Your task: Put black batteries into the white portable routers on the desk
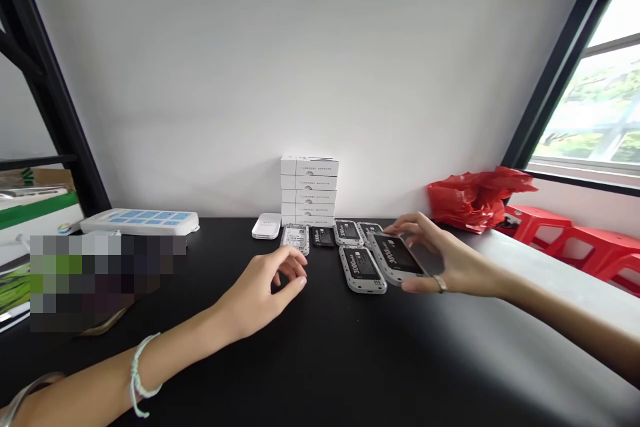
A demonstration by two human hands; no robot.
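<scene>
My right hand [443, 267] grips a white-framed handheld device [397, 258] by its edges, tilted above the black tabletop [320, 347]. Its open back shows a black 3000 mAh battery. Just to the left, a similar device [361, 268] lies flat, and a loose black battery [323, 237] and two more devices [347, 232] lie behind it. My left hand [270, 287] hovers with curled fingers, holding nothing, nearest a white-framed device [295, 238] with a pale label.
A stack of white boxes [309, 190] stands against the wall beside a small white case [267, 225]. A blue-and-white panel [140, 221] lies at the back left, and a blurred patch hides the left foreground. A red plastic bag [475, 199] sits at the back right.
</scene>
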